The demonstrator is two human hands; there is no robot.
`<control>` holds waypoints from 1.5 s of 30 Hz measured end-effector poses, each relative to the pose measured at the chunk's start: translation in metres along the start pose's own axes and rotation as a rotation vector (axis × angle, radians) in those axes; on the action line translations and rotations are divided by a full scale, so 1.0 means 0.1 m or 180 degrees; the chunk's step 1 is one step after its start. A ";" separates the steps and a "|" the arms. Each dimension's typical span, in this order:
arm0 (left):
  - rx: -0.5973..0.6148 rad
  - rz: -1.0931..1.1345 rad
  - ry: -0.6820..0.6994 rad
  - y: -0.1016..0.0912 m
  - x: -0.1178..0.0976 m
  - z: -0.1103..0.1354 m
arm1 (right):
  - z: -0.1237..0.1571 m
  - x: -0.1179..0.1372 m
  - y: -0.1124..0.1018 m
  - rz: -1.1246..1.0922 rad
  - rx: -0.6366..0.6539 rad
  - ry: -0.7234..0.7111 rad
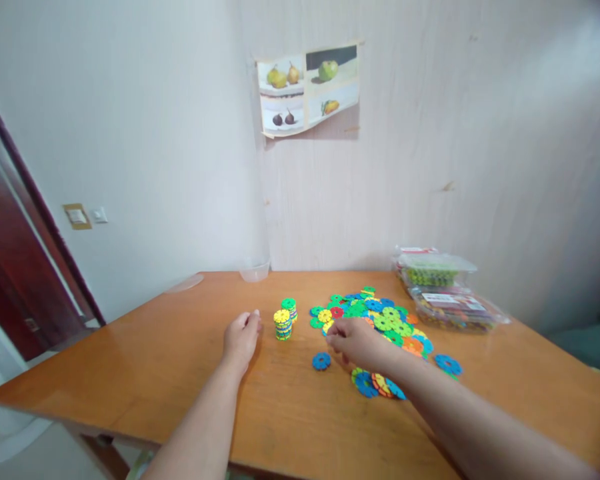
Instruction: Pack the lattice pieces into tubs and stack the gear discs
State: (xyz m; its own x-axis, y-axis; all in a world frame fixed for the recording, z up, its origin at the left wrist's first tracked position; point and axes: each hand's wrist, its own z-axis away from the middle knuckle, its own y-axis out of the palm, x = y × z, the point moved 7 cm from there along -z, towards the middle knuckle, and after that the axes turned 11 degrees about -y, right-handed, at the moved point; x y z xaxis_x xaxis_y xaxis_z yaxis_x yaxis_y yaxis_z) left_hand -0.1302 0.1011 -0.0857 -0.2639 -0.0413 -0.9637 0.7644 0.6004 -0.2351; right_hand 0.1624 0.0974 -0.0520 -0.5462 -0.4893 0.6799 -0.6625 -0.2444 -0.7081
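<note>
My left hand (241, 339) rests on the table, its fingers curled closed, and nothing shows between the fingertips. Just right of it stand two short stacks of flower-shaped plastic discs: a front stack topped in yellow (283, 325) and one behind it topped in green (289, 305). My right hand (356, 339) is closed in a pinch over the left edge of a loose pile of coloured discs (393, 320). A yellow disc edge shows by its fingertips; whether they grip it is unclear. Below those fingertips a single blue disc (321, 361) lies flat.
More discs (367, 384) lie under my right wrist, and a blue one (448, 364) sits further right. Clear plastic boxes (455, 310) with coloured contents stand at the back right. A clear tub (255, 270) and a flat lid (186, 283) are at the back left.
</note>
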 end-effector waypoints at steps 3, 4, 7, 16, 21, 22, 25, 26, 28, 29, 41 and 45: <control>0.0037 0.0161 -0.0026 -0.01 -0.05 0.04 | -0.08 -0.08 -0.33 0.0434 -0.0457 -0.0052; 0.0047 0.0212 -0.0033 -0.02 -0.06 0.05 | -0.08 -0.14 -0.44 0.0534 -0.0567 -0.0010; 0.0073 0.0342 -0.0058 -0.04 -0.10 0.07 | -0.01 -0.36 -0.65 0.0839 -0.0518 0.0134; 0.0120 0.0566 -0.0179 -0.10 -0.10 0.07 | 0.24 -0.50 -0.45 0.1801 0.0472 0.0395; 0.0126 0.0551 -0.0156 -0.08 -0.13 0.12 | 0.20 -0.47 -0.44 0.1968 0.0465 0.0288; 0.0118 0.0540 -0.0143 -0.07 -0.14 0.13 | 0.19 -0.44 -0.45 0.2021 0.0415 0.0228; 0.0060 0.0487 -0.0091 -0.08 -0.17 0.16 | 0.17 -0.31 -0.49 0.2193 0.0140 0.0054; 0.0027 0.0464 -0.0071 -0.10 -0.18 0.17 | 0.16 -0.25 -0.50 0.2190 -0.0009 -0.0010; -0.0045 0.0407 -0.0020 -0.13 -0.22 0.21 | 0.16 -0.15 -0.48 0.1933 -0.0287 -0.0139; -0.0097 0.0306 0.0058 -0.16 -0.26 0.23 | 0.16 -0.12 -0.44 0.1665 -0.0379 -0.0192; -0.0162 -0.1512 0.1829 0.04 -0.73 0.80 | 0.09 -0.21 0.25 -0.0627 0.0108 0.0146; 0.0255 -0.1824 0.2227 0.21 -0.77 0.96 | 0.10 -0.22 0.00 0.0029 0.0012 -0.0186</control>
State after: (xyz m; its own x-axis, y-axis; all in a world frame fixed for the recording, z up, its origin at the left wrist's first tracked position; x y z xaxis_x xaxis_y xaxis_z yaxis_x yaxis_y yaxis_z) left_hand -0.0373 0.0402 -0.0291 -0.8934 0.1936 -0.4055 0.4377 0.5788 -0.6880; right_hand 0.1796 0.0993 -0.0687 -0.5214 -0.5395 0.6611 -0.6556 -0.2426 -0.7151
